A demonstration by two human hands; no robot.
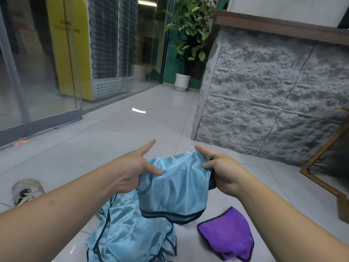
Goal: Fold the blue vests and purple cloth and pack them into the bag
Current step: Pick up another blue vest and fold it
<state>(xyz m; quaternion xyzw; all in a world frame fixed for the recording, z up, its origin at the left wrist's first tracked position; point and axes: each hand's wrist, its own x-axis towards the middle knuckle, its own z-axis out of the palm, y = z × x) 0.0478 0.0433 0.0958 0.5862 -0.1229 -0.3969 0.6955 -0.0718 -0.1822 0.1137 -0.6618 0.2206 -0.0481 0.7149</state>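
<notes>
Shiny mesh blue vest point(172, 188) between both hands, folded

Grey tiled floor point(117, 133), stone-textured wall point(264, 95), glass partition point(37, 72).

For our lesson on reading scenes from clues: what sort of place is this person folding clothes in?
Probably an indoor lobby or commercial space, not a home. Clues: a glossy tiled floor, a glass partition and a stone-faced counter beside a potted plant.

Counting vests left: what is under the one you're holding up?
A second blue vest lies crumpled on the floor tiles below the held vest. Anything beneath it is covered.
</notes>
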